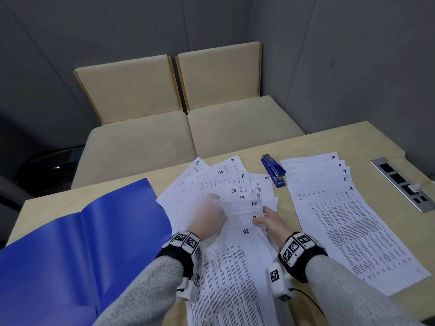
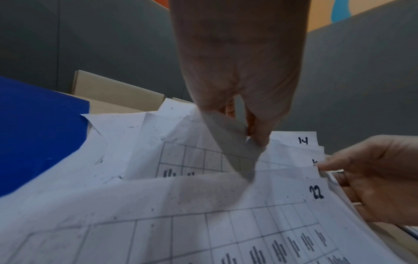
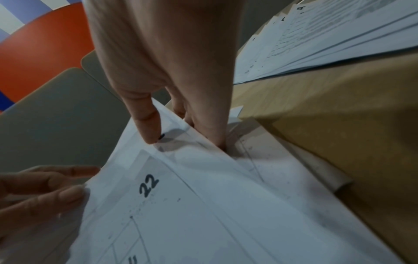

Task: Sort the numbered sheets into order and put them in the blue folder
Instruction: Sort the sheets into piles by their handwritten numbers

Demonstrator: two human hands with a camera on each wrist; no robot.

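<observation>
An open blue folder [image 1: 70,243] lies at the table's left. Unsorted numbered sheets [image 1: 235,184] are fanned in the middle, showing 17, 21, 11, 23, 20, 19, 14 and, nearest me, sheet 22 [image 1: 246,231]. My left hand [image 2: 255,135] is over the fan, blurred in the head view, and pinches a lifted sheet between thumb and fingers. Just left of sheet 14 [image 2: 303,140], that sheet's number is hidden. My right hand [image 3: 172,132] grips the fan's right edge, thumb on top of a corner above sheet 22 [image 3: 149,185], fingers underneath. A staggered pile [image 1: 341,208] at the right shows 10, 8, 7, 5, 4.
A blue stapler [image 1: 273,170] lies between the fan and the right pile. A metal socket strip [image 1: 404,182] is set into the table [image 1: 294,147] at the far right. Two beige cushioned seats [image 1: 188,128] stand beyond the far edge, against grey walls.
</observation>
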